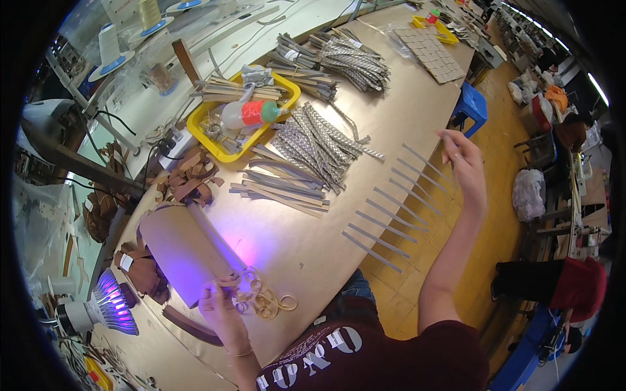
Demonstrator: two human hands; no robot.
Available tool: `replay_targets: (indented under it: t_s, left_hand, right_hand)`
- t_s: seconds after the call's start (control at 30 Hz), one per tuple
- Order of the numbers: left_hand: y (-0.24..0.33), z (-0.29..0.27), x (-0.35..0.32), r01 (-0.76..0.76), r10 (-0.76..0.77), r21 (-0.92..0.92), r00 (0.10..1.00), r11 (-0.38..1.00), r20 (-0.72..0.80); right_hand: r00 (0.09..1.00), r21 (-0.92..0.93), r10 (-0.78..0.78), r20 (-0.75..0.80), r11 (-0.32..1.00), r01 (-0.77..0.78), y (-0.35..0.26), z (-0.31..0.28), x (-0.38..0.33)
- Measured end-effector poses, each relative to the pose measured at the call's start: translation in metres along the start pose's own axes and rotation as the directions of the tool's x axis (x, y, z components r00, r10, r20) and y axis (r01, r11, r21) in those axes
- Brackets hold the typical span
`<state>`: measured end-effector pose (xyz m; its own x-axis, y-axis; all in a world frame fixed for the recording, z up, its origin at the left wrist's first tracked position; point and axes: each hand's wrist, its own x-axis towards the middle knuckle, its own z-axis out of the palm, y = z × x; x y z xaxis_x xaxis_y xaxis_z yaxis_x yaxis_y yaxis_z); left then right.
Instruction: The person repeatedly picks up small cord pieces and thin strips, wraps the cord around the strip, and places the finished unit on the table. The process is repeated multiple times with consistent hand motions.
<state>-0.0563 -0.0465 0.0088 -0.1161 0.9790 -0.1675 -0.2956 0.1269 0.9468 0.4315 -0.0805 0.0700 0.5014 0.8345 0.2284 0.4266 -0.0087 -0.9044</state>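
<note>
The work looks partway along: a row of grey strips (400,206) lies at 3 o'clock, set side by side with gaps between them and jutting past the near edge of the table (313,244), while a loose pile (280,186) of similar strips lies just off the middle, toward 10 o'clock, apparently the share not yet laid out. Braids (319,146) sit heaped at 12 o'clock, just beyond that pile, and a yellow tray (225,156) stands between 10 and 11. The right hand (465,163) is out at 2 o'clock, past the table edge and near the far end of the row; its arm rises from 5 o'clock with the elbow bent, and the fingers point back toward 10 o'clock. They are drawn close together, but I cannot tell whether anything thin is between them. The left hand (220,305) is at 7 o'clock, its forearm coming up from the lower edge, the fingers bent and narrow at the near end of a brown roll (186,241) and just beside some pale curls (264,303); whether they grip anything is unclear. A lamp (116,306) at 8 o'clock throws purple light on the roll.
</note>
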Motion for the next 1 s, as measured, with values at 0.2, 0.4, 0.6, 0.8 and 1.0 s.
replay_targets:
  t_s: [0.2, 0.4, 0.6, 0.8, 1.0]
  left_hand:
    - [0.001, 0.020, -0.024, 0.055, -0.102, 0.238, 0.977, 0.970, 0.190]
    - [-0.007, 0.022, -0.030, 0.152, -0.195, 0.233, 0.965, 0.961, 0.176]
    - [-0.014, 0.010, -0.020, -0.153, -0.113, 0.558, 0.904, 0.815, 0.412]
    - [-0.013, -0.007, -0.019, -0.410, -0.094, 0.840, 0.878, 0.355, 0.469]
    - [0.001, -0.016, -0.023, -0.406, 0.068, 0.846, 0.910, 0.347, 0.409]
  right_hand:
    - [0.920, -0.442, 0.386, 0.068, 0.838, -0.319, 0.130, -0.003, 0.084]
    - [0.825, -0.667, 0.540, -0.168, 0.554, -0.498, 0.151, 0.000, 0.097]
    - [0.759, -0.777, 0.365, -0.539, 0.133, -0.615, 0.122, 0.020, 0.071]
    - [0.945, -0.845, -0.251, -0.209, 0.534, -0.045, 0.082, 0.086, 0.037]
    - [0.888, -0.502, -0.228, 0.399, 0.756, 0.420, 0.017, 0.233, 0.000]
